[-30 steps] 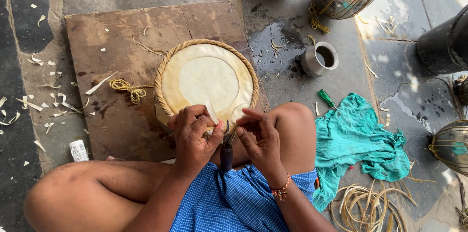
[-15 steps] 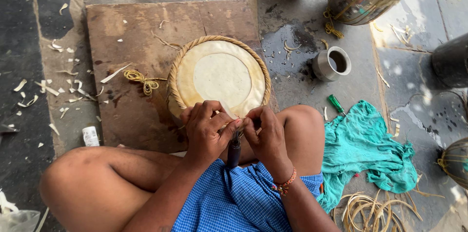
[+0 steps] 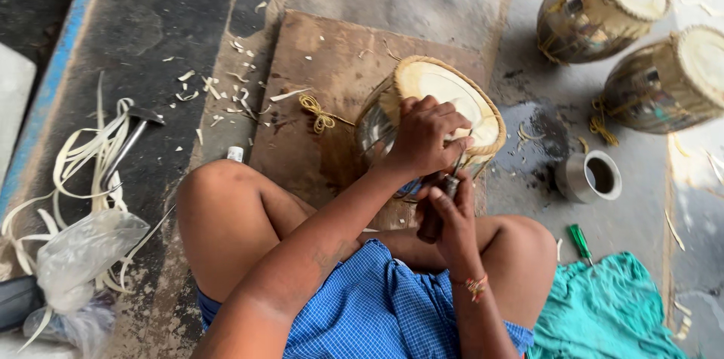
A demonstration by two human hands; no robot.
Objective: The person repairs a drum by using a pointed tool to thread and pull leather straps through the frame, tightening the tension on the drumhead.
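Left hand (image 3: 424, 136) lies palm down across the near rim of a small round drum with a pale skin head and a woven straw-coloured edge (image 3: 452, 99), fingers curled over the edge and pressing it. Right hand (image 3: 452, 216) sits just below, closed around the dark wooden handle of a thin metal tool (image 3: 441, 204) whose tip points up at the drum's rim, next to the left fingers. This drum stands tilted on a worn brown wooden board (image 3: 317, 80) laid on the ground, just in front of the person's folded bare knees and blue checked cloth (image 3: 362, 306). On the board, beside the drum, lies a small knot of yellow cord (image 3: 317, 111). Pale shavings are scattered over the dark floor to the left, near a hammer with a metal handle (image 3: 132, 136) and a bundle of pale strips with a clear plastic bag (image 3: 83, 253). To the right stand a steel cup (image 3: 590, 176), a green-handled tool (image 3: 579, 241), a teal cloth (image 3: 603, 314) and two larger barrel drums (image 3: 603, 4) well apart.
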